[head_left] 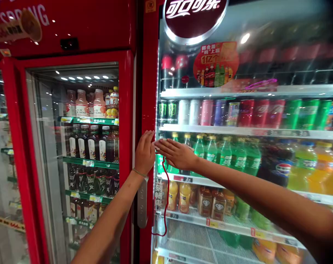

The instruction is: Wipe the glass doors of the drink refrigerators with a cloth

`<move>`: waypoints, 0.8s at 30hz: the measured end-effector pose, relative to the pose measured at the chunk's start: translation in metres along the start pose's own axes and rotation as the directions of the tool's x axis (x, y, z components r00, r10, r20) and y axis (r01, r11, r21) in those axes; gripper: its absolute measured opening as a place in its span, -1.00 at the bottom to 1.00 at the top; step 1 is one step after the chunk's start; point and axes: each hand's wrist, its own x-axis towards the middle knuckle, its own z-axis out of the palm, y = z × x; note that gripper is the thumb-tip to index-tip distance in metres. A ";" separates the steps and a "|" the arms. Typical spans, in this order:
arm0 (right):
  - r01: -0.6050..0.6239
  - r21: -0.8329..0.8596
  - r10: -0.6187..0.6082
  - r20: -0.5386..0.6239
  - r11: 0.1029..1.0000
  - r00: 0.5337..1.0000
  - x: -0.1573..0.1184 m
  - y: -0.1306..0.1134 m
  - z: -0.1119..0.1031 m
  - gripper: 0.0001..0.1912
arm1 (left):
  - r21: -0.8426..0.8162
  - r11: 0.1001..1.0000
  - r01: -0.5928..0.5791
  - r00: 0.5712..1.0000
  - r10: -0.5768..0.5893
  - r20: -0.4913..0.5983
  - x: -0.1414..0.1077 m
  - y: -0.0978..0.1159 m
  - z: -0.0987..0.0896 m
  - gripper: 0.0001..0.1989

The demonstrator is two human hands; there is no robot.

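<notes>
My left hand (145, 152) is raised against the red door frame (150, 91) of the right-hand drinks fridge, fingers pointing up. A thin band circles its wrist. Just below that wrist, a grey vertical door handle (142, 205) shows; its upper end is hidden behind my hand and wrist. My right hand (179, 152) reaches across from the right, back of the hand toward me. Its fingers lie flat and close together in front of the glass, their tips at my left hand's fingers. Whether the two hands touch, I cannot tell. I see nothing held in either hand.
Behind the right glass door stand shelves of cans (206, 113), green soda bottles (212, 148) and orange drinks (324, 165). A second red fridge (125, 121) on the left holds dark bottles (93, 143). A round sign (195, 18) sits at the top.
</notes>
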 end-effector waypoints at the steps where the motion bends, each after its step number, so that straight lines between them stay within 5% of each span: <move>1: 0.069 0.009 -0.070 0.027 0.998 0.997 -0.005 0.004 -0.001 -0.20 | -0.009 1.000 0.014 1.000 -0.014 -0.008 -0.003 0.001 0.000 -0.52; 4: 0.086 0.001 -0.086 0.052 0.996 0.995 0.007 0.050 -0.019 -0.25 | -0.029 0.999 0.030 0.999 -0.030 -0.011 -0.006 0.005 -0.001 -0.51; 7: -0.187 -0.046 0.183 -0.069 0.981 0.981 0.039 0.104 -0.042 -0.29 | -0.034 0.999 0.023 1.000 -0.023 0.003 -0.005 0.008 -0.002 -0.51; 10: -0.310 -0.038 0.301 -0.152 0.950 0.941 0.046 0.099 -0.042 -0.27 | -0.028 0.999 0.025 1.000 -0.025 0.002 -0.005 0.010 0.000 -0.51; 12: -0.211 -0.027 0.207 -0.108 0.977 0.972 0.029 0.066 -0.028 -0.22 | -0.028 0.999 0.032 0.999 -0.032 -0.002 -0.005 0.012 0.003 -0.51; 15: 0.089 0.001 -0.089 0.012 0.996 0.996 -0.009 0.028 -0.011 -0.18 | -0.032 0.999 0.033 0.999 -0.033 0.011 -0.003 0.016 0.010 -0.50; 18: 0.181 0.034 -0.183 0.038 0.983 0.982 -0.028 0.061 -0.027 -0.20 | -0.032 0.999 -0.004 0.999 0.005 0.032 0.003 0.022 0.017 -0.48; 21: -0.120 -0.012 0.120 -0.036 0.993 0.992 -0.023 0.135 -0.067 -0.25 | -0.029 0.998 -0.049 0.998 0.050 0.035 0.012 0.030 0.026 -0.47; 24: -0.447 -0.074 0.437 -0.118 0.892 0.892 -0.022 0.161 -0.093 -0.26 | -0.034 0.998 -0.060 0.998 0.061 0.033 0.016 0.042 0.039 -0.47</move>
